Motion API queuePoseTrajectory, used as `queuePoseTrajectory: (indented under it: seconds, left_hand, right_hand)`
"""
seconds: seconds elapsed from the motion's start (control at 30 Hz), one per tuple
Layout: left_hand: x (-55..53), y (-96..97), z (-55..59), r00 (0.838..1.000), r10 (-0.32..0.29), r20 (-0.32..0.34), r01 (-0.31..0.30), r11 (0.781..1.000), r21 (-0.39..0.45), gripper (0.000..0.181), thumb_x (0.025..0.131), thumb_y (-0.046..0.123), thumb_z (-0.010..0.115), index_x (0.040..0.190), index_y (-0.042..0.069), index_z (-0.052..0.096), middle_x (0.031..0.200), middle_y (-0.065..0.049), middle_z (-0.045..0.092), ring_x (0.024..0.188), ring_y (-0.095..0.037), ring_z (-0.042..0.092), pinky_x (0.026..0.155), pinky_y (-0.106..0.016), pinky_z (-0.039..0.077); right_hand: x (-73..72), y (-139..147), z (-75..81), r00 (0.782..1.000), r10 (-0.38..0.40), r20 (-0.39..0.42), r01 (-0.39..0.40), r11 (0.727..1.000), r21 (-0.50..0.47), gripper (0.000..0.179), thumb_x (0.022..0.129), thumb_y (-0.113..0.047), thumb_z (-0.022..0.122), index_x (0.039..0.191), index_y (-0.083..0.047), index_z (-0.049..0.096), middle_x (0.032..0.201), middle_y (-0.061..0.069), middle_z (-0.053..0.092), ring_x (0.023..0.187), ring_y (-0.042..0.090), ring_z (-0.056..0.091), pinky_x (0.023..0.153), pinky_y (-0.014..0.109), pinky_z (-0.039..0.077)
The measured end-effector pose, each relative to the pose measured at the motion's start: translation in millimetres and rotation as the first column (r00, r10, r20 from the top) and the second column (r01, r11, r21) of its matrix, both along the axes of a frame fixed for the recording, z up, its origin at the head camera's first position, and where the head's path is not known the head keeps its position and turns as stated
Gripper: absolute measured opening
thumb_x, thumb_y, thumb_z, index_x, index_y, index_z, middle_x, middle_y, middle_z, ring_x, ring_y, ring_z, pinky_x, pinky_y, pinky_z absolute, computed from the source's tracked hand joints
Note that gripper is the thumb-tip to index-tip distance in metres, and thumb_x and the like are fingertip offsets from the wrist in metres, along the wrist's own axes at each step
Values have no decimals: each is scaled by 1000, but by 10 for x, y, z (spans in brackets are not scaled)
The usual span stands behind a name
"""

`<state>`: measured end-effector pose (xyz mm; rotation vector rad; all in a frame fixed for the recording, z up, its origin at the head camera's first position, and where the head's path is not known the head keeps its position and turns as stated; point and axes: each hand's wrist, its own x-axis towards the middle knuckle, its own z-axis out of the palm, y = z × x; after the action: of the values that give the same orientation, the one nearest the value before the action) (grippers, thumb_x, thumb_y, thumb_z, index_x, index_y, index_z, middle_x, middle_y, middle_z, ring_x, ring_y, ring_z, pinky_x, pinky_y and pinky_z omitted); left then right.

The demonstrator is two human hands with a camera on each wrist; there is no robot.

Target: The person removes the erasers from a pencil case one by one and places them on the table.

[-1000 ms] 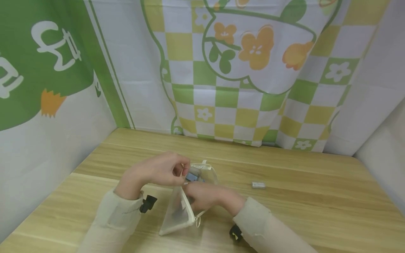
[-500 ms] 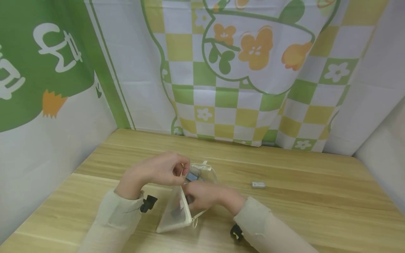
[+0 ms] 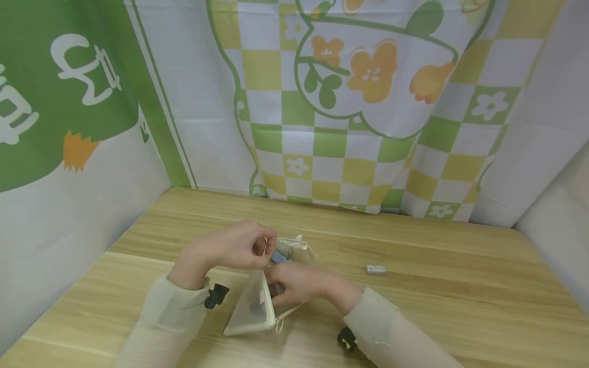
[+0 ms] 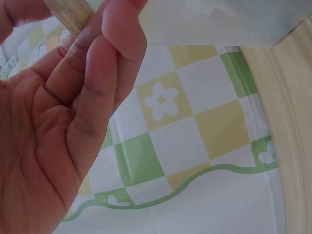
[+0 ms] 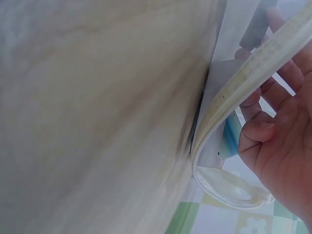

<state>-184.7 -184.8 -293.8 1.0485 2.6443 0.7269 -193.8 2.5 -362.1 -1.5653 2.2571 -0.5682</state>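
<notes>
A translucent pouch (image 3: 248,313) with a cream zipper edge stands gaping on the table. My left hand (image 3: 236,248) pinches its upper edge; in the left wrist view the zipper tape (image 4: 72,14) lies between thumb and fingers. My right hand (image 3: 299,281) reaches into the pouch mouth, its fingers partly hidden by the near side. Inside, a blue item (image 3: 278,256) shows near the left fingertips. From the right wrist, a grey textured piece (image 5: 256,30) appears beside bent fingers, behind the zipper edge (image 5: 243,80); I cannot tell whether they grip it. A light blue item (image 5: 231,136) is near the thumb.
A small whitish-grey block (image 3: 376,269) lies on the wooden table (image 3: 442,296), right of the pouch. Patterned cloth (image 3: 331,138) hangs along the table's back edge. A zipper loop (image 3: 279,325) dangles at the pouch's near corner.
The pouch's near corner has shifted slightly left. My right hand has moved slightly within the pouch mouth, while the left keeps its pinch in the same place.
</notes>
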Motion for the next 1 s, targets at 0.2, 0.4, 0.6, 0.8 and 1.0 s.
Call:
queuePoseTrajectory:
  seconds: [0.2, 0.4, 0.6, 0.8, 1.0]
  left_hand:
    - [-2, 2, 6, 1000, 0, 2, 0, 1000, -3, 8, 75, 11, 62, 80, 15, 59, 59, 12, 49, 53, -1, 41, 51, -20, 35]
    - [3, 1, 13, 1000, 0, 9, 0, 1000, 1, 7, 75, 11, 62, 80, 15, 59, 59, 11, 49, 53, -1, 41, 51, -20, 34]
    - [8, 1, 19, 1000, 7, 13, -7, 1000, -3, 8, 76, 10, 62, 81, 15, 59, 60, 11, 49, 53, -1, 41, 51, -20, 34]
    - [6, 3, 18, 1000, 19, 10, -19, 1000, -9, 9, 75, 10, 61, 81, 16, 58, 60, 11, 49, 54, -2, 41, 51, -20, 34]
    - [-4, -7, 4, 1000, 15, -6, -15, 1000, -10, 9, 75, 10, 62, 80, 16, 58, 62, 10, 50, 55, -2, 44, 52, -20, 37]
  right_hand:
    - [0, 13, -1, 1000, 4, 20, -4, 1000, -29, 17, 85, -11, 73, 102, -8, 70, 95, -3, 69, 80, 0, 50, 78, 12, 44]
    - [-25, 30, -23, 1000, 13, 26, -11, 997, -72, 12, 85, -10, 73, 95, -7, 69, 81, -2, 63, 68, 0, 44, 63, 11, 39]
    - [-52, 56, -23, 1000, 16, 13, -15, 995, -98, 13, 85, -11, 73, 96, -5, 69, 84, 1, 66, 71, 1, 46, 65, 11, 39]
    - [-65, 76, -8, 999, 45, -31, -48, 993, -111, 14, 86, -14, 73, 95, -5, 68, 82, 0, 65, 74, 5, 52, 70, 12, 44]
    - [-64, 97, -7, 999, 34, -36, -38, 992, -116, 18, 87, -16, 73, 99, -4, 69, 87, 2, 67, 79, 7, 55, 74, 15, 47]
